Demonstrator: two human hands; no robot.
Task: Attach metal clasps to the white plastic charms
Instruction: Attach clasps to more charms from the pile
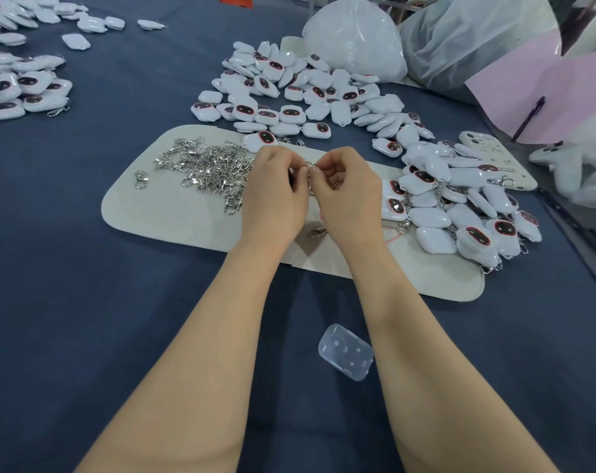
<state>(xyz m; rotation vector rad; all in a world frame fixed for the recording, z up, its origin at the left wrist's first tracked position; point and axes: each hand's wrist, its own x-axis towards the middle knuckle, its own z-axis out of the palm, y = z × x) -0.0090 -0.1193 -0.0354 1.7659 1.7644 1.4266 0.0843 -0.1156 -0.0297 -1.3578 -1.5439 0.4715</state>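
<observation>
We see a dark blue cloth-covered table (84,268) filling nearly the whole view, evenly lit without hard shadows. Beyond and to the right of the grip, translucent plastic bags (358,39) and a pink sheet (545,97) crowd the table's edge.

A table covered in dark blue cloth (84,268). A cream felt mat (160,213) lies at its middle. Beyond the mat sits a heap of white charms (310,97); more charms (23,90) lie far to the mat's left. A clear plastic case (345,351) rests nearer than the mat. White plastic bags (354,39) sit behind the heap.
</observation>
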